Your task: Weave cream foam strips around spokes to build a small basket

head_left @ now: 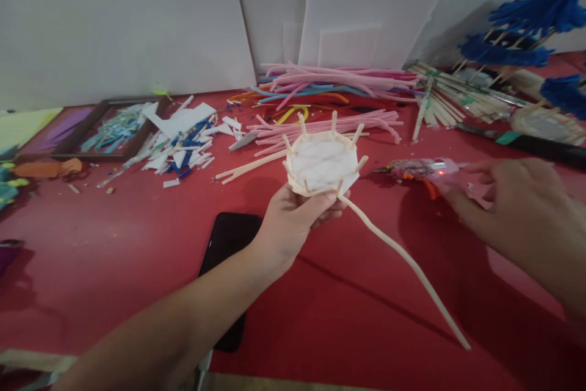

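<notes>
My left hand (295,217) grips the near edge of a small round basket shape (324,162), with a white base and several short cream sticks standing up around its rim. From that edge a long cream pipe cleaner (407,257) trails down to the right. My right hand (508,196) is at the right with thumb and index finger apart, beside a glue gun (423,169) with a lit red light. The gun lies on the red table (348,330), its tip toward the basket shape. Nothing shows between the fingers of that hand.
A black phone (229,244) lies under my left forearm. Behind are pink pipe cleaners (339,78), white and blue scraps (183,141), a brown frame (68,150) and wooden sticks (439,101). Blue fringed pieces (540,13) stand at the back right, near a black bar (540,146).
</notes>
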`<control>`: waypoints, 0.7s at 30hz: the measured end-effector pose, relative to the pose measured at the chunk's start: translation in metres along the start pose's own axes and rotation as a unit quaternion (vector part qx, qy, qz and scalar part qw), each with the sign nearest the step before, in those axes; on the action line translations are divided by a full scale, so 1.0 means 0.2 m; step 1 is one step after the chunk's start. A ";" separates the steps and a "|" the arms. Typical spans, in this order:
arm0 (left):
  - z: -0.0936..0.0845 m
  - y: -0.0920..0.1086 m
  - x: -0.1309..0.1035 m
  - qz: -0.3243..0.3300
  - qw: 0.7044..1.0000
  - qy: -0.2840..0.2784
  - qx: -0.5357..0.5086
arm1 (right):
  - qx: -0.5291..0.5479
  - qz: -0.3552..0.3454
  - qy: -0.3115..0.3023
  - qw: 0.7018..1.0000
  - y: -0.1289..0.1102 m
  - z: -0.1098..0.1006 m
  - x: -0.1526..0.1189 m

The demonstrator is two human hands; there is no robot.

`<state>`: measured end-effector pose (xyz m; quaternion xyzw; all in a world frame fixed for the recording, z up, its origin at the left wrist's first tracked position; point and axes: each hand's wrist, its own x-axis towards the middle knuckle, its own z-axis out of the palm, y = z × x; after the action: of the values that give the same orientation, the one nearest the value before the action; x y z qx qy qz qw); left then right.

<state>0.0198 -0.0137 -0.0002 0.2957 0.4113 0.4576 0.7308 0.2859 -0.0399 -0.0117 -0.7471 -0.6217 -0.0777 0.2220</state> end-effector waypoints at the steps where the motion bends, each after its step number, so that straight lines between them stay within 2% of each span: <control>1: 0.00 0.00 0.00 0.001 1.000 -0.002 0.001 | 0.032 0.007 0.039 0.999 -0.04 0.00 -0.03; 2: 0.00 0.00 0.00 0.002 1.000 -0.003 0.002 | 0.091 0.014 0.053 0.994 -0.08 -0.01 -0.05; 3: 0.00 -0.01 0.00 0.003 1.000 -0.004 0.003 | 0.173 0.014 0.034 0.984 -0.14 -0.02 -0.08; 4: 0.00 -0.01 -0.01 0.003 1.000 -0.007 0.004 | 0.271 0.011 -0.014 0.962 -0.19 -0.03 -0.11; 5: 0.01 -0.01 -0.01 0.005 1.000 -0.010 0.005 | 0.363 0.007 -0.079 0.929 -0.25 -0.04 -0.13; 7: 0.01 -0.01 -0.01 0.009 1.000 -0.015 0.009 | 0.510 0.011 -0.213 0.833 -0.33 -0.06 -0.16; 9: 0.01 -0.01 -0.01 0.009 1.000 -0.016 0.015 | 0.575 0.024 -0.314 0.755 -0.38 -0.06 -0.16; 10: 0.02 -0.01 -0.01 0.006 1.000 -0.015 0.018 | 0.579 0.028 -0.349 0.737 -0.38 -0.07 -0.16; 12: 0.02 -0.01 -0.01 -0.003 1.000 -0.011 0.023 | 0.549 0.021 -0.384 0.742 -0.38 -0.07 -0.15; 14: 0.02 0.00 -0.01 -0.007 1.000 -0.007 0.026 | 0.503 0.006 -0.375 0.778 -0.35 -0.09 -0.14; 18: 0.02 0.00 -0.02 -0.018 0.999 -0.011 0.049 | 0.415 0.003 -0.255 0.874 -0.33 -0.14 -0.10; 21: 0.02 0.00 -0.03 -0.040 0.996 -0.029 0.070 | 0.359 -0.034 -0.171 0.917 -0.33 -0.19 -0.08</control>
<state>0.0218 -0.0191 0.0031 0.3425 0.4323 0.3899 0.7375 0.2247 -0.0625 0.0303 -0.5977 -0.6611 0.2725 0.3624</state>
